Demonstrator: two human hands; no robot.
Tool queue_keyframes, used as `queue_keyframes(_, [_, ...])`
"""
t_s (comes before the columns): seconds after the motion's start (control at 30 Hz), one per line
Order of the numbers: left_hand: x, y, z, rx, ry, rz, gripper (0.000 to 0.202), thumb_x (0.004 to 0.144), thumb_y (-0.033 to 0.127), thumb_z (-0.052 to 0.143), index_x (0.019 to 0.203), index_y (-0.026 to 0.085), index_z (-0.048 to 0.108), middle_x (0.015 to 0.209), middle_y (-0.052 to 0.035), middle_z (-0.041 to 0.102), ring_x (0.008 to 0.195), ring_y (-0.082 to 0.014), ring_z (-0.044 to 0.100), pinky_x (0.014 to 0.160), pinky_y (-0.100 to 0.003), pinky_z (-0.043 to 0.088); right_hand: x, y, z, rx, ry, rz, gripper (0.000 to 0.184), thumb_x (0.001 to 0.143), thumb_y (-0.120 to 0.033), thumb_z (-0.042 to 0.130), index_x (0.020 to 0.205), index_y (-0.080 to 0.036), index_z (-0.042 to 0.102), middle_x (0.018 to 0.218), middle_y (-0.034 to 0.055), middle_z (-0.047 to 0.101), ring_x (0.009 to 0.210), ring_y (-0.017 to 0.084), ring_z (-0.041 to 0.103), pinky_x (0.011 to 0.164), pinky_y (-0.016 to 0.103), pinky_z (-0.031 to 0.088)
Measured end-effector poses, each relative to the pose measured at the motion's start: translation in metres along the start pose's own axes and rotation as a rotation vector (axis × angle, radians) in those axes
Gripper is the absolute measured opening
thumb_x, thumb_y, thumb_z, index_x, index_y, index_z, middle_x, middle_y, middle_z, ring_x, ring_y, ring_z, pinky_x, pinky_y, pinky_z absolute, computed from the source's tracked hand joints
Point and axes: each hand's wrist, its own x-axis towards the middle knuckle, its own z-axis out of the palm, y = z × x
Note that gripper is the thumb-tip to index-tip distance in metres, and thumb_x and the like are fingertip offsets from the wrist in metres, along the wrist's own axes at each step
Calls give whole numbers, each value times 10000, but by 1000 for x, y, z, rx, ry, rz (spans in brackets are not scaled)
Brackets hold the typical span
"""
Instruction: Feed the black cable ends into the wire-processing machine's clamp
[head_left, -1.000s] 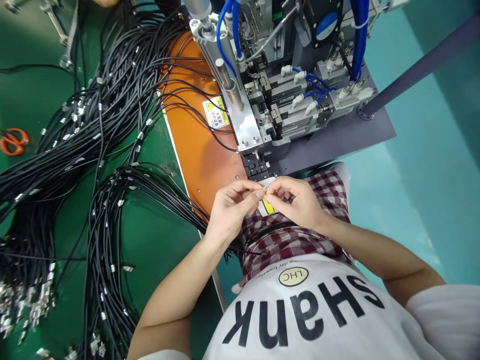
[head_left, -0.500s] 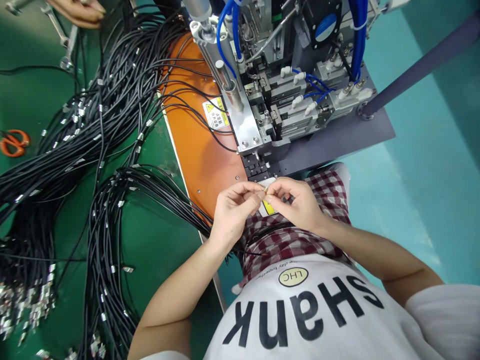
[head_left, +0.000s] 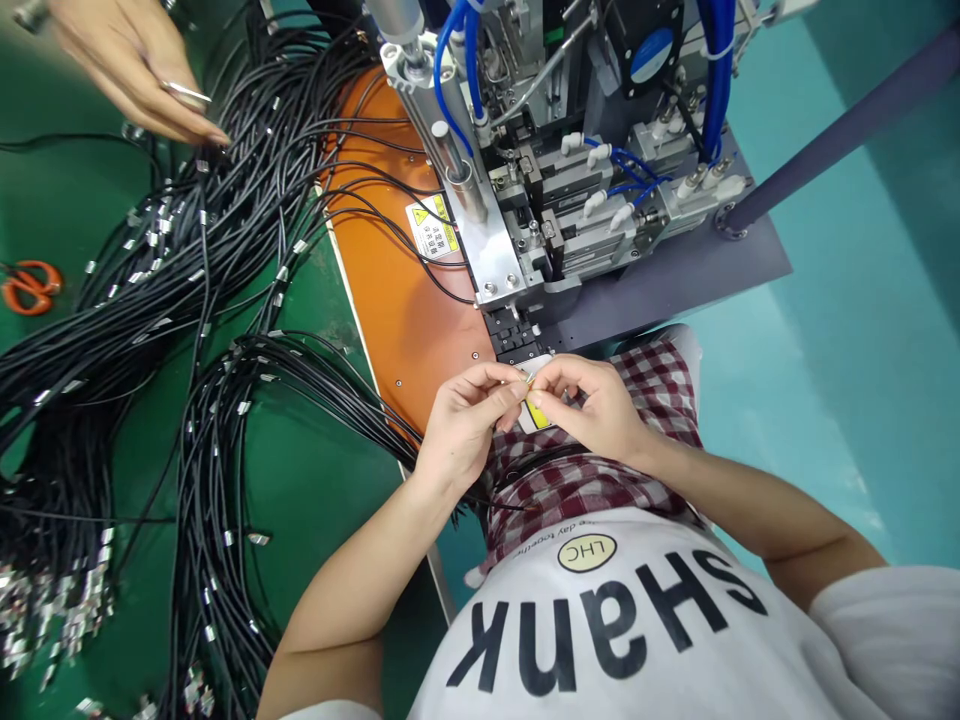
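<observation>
My left hand and my right hand meet in front of my lap, each closed in a pinch. Between the fingertips shows a tiny, thin, pale yellowish piece, too small to name. Just behind the fingers lies a white and yellow label, partly covered by them. A bundle of black cables runs over the table edge and passes behind my left wrist. The black track of the machine is right beyond my fingertips.
A machine with metal cylinders and blue air hoses stands ahead on an orange plate. Piled cables with metal-ended connectors cover the green table at left, near orange-handled scissors. A co-worker's hand reaches over them.
The co-worker's hand has come further in at the upper left, down towards the cables, covering the wrenches. My own hands keep their pinch, with only slight finger movement.
</observation>
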Motion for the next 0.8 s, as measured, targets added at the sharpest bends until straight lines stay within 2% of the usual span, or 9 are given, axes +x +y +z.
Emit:
queue_keyframes(0.2, [2, 0, -2, -4, 8, -27, 203, 691, 256, 866, 817, 168, 735, 668, 19, 623, 492, -46, 459, 513, -216, 352, 1, 0, 0, 1, -6, -6, 70, 856, -171, 637, 794, -198, 617, 718, -17, 630, 641, 116, 556, 600, 258, 423])
queue_keyframes(0.43, [-4, 1, 0, 41, 1, 21, 149, 768, 251, 812, 859, 174, 723, 656, 18, 608, 538, -79, 528, 552, -232, 389, 2, -2, 0, -6, 17, -41, 76, 850, -153, 639, 795, -202, 617, 723, -17, 624, 646, 115, 552, 604, 256, 428])
queue_keyframes(0.67, [-8, -5, 7, 98, 91, 112, 162, 804, 307, 781, 853, 168, 712, 648, 23, 546, 554, -59, 403, 533, -213, 340, 0, -1, 5, -61, 52, -34, 70, 858, -167, 630, 800, -207, 633, 759, -6, 658, 665, 125, 571, 637, 264, 460])
queue_keyframes(0.8, [-7, -8, 6, 119, 92, 125, 176, 798, 318, 786, 846, 168, 709, 683, 12, 576, 555, -58, 414, 529, -210, 352, 2, -1, -5, -22, -38, 48, 36, 873, -233, 676, 886, -204, 694, 827, 10, 719, 698, 139, 628, 662, 274, 486])
